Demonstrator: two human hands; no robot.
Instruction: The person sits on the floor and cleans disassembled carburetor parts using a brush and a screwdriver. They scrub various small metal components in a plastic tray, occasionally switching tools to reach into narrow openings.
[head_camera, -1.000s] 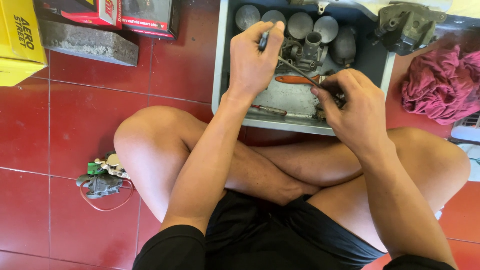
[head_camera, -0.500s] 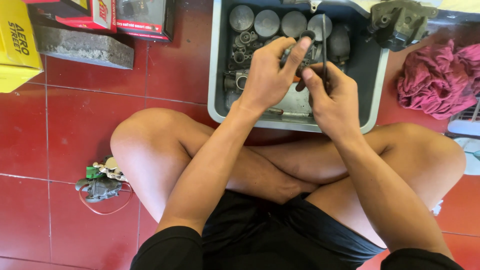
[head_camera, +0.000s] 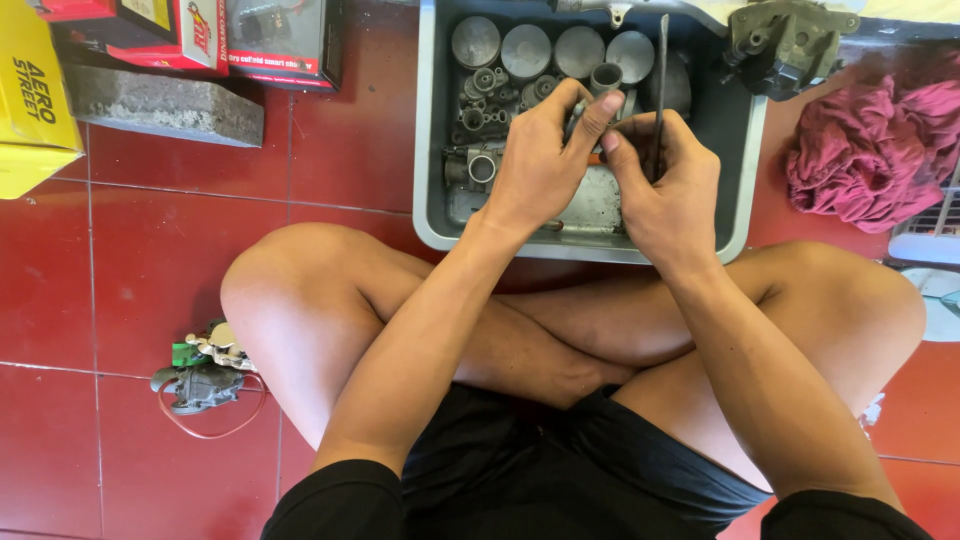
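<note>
I sit cross-legged on a red tiled floor with a grey metal tray (head_camera: 428, 150) in front of my knees. My left hand (head_camera: 540, 160) grips a small grey metal part (head_camera: 605, 78) with a round tube opening, held over the tray. My right hand (head_camera: 670, 185) is closed around a thin dark screwdriver (head_camera: 660, 70) whose shaft points up and away, and its fingertips touch the part too. In the tray lie several round metal discs (head_camera: 525, 48) and small cylindrical pieces (head_camera: 482, 168). What sits under my hands is hidden.
A crumpled pink rag (head_camera: 870, 150) lies right of the tray, a greenish metal part (head_camera: 790, 40) above it. A grey stone block (head_camera: 165, 105), red boxes (head_camera: 190, 35) and a yellow box (head_camera: 35, 95) stand far left. A small part with a red wire (head_camera: 205, 380) lies by my left knee.
Both hands have come together over the tray's middle. The screwdriver swung from lying across the tray to pointing upward, and the left hand now pinches the tube-shaped part.
</note>
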